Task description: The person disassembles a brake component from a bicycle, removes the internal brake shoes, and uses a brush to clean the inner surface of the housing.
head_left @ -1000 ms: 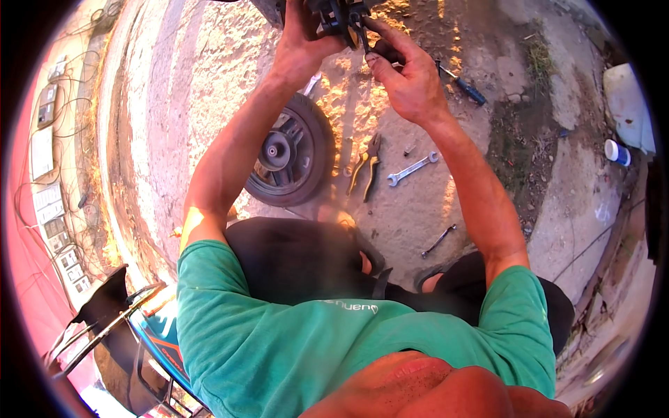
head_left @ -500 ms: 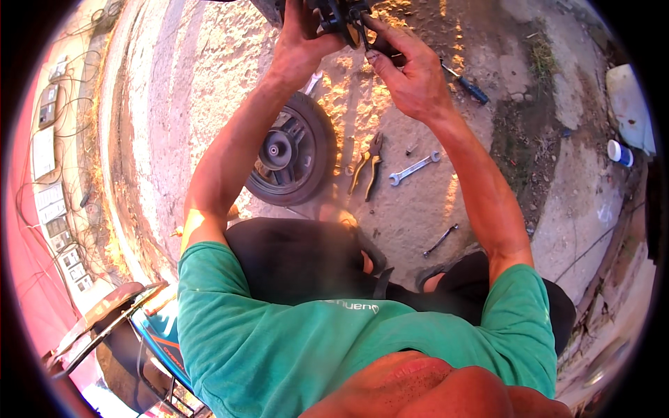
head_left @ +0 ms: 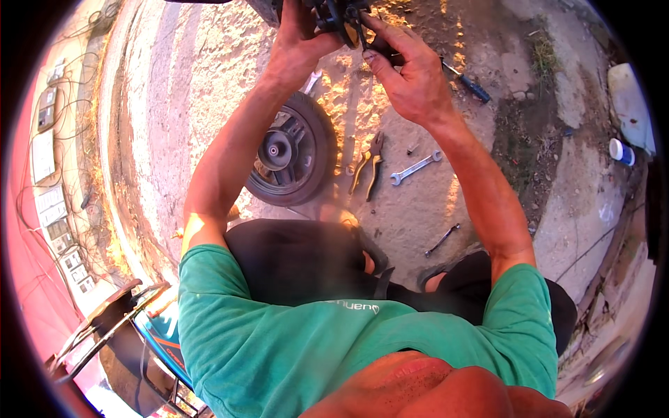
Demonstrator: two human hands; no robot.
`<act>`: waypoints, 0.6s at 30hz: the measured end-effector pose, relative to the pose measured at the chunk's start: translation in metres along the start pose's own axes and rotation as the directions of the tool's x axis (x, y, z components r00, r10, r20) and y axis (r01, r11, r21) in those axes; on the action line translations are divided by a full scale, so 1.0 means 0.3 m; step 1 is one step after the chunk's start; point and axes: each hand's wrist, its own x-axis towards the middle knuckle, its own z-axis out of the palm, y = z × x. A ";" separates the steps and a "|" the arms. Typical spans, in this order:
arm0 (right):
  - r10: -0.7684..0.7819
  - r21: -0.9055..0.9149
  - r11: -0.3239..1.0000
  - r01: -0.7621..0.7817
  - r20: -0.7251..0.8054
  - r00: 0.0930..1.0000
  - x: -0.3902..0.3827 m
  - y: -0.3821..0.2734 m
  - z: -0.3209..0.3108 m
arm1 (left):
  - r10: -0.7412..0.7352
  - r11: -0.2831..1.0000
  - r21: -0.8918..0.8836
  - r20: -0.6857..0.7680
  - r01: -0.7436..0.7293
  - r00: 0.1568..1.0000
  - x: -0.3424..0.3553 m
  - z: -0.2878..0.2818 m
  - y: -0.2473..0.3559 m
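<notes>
The dark metal-and-plastic assembly (head_left: pixel 334 19) sits at the top edge, in front of both hands, and much of it is cut off; its shape is hard to make out. The left hand (head_left: pixel 301 47) runs out of view there too: its thumb reaches rightward against the assembly, but its fingers are mostly hidden, so I cannot tell whether they clamp anything. The right hand (head_left: pixel 412 78) comes in from the right, wrist bent inward, thumb and forefinger tips apart at a thin dark rod-like part (head_left: pixel 362 35) of the assembly; the other fingers curl in shadow, and whether they grip is unclear. Both arms stretch forward, elbows slightly bent.

The left forearm covers part of the black spoked wheel with a rubber tyre (head_left: pixel 298 148) on the ground; beyond it, a silver tool (head_left: pixel 313 82) shows only partly. Yellow-and-black-handled pliers (head_left: pixel 367 167) and a silver open-ended wrench (head_left: pixel 417 168) lie between wheel and right forearm.
</notes>
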 end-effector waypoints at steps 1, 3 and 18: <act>-0.001 -0.007 1.000 0.001 0.002 1.000 0.002 0.000 -0.004 | -0.038 0.999 -0.016 -0.013 0.038 0.999 0.000 0.010 0.010; 0.004 -0.002 1.000 -0.004 0.009 1.000 0.001 0.003 -0.006 | -0.115 0.992 -0.047 -0.040 0.113 0.993 -0.009 0.030 0.042; 0.101 0.233 0.968 -0.095 -0.015 0.995 -0.018 0.057 0.029 | -0.072 0.997 -0.025 -0.026 0.071 0.997 -0.014 0.026 0.030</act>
